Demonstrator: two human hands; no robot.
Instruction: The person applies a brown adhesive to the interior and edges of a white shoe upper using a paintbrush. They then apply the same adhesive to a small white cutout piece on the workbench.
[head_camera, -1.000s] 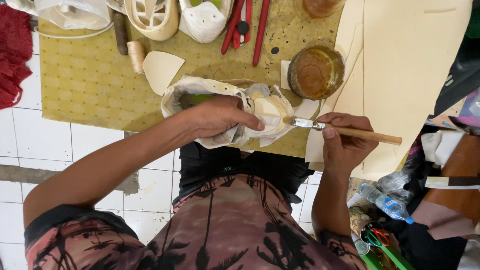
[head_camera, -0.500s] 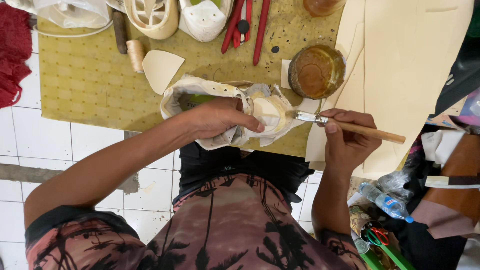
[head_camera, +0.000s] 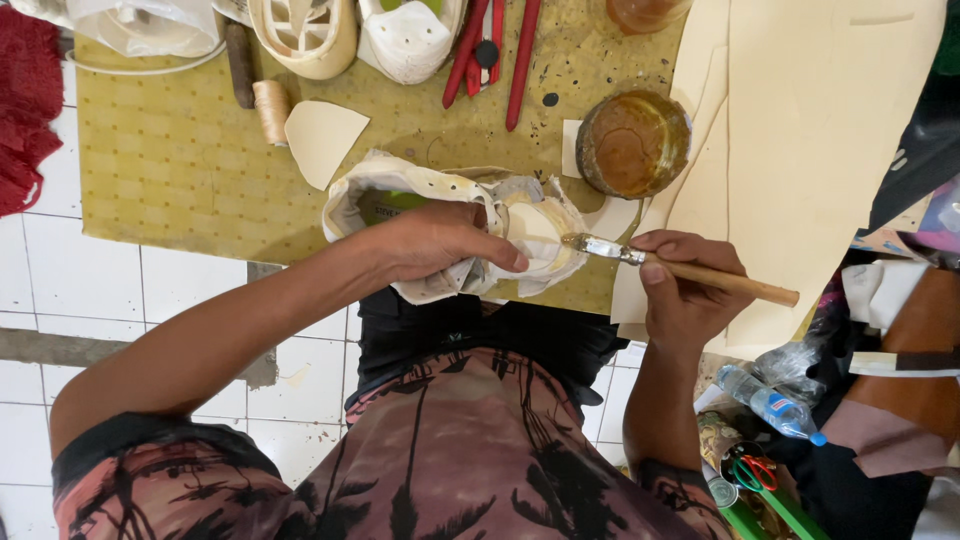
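Shoe upper, cream-white and perforated, lies at the near edge of the tabletop, pinned under the left hand, whose fingers curl closed around its folded side. Just beside it, the right hand has its fingers wrapped tight around the wooden handle of a brush; the brush's metal ferrule and tip touch the upper's inner face. Beyond the brush, a round tin of amber glue sits open on the yellow-green mat, near the upper but apart from it. Large cream sheets of material spread to the right of the tin. Farther back on the tabletop are a loose cream cut piece, a spool of thread, red-handled pliers and two more unfinished white uppers along the far edge. A red cloth hangs at the far left over the white tiled floor. Near the right elbow, a plastic water bottle lies among clutter.
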